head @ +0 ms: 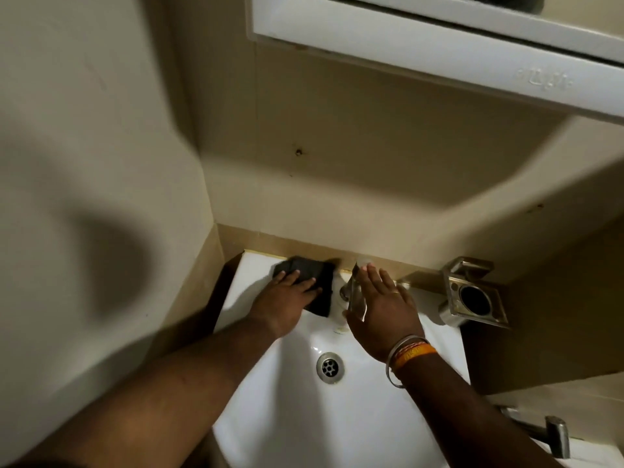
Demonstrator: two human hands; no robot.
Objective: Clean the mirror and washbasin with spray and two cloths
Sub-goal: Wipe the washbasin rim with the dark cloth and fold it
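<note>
A dark cloth [305, 280] was pressed flat under the open-fingered left hand [283, 298] on the washbasin [337, 417] ledge for wiping, while the right hand [381, 305], fingers straight, steadied the tap [351, 292] beside it.
</note>
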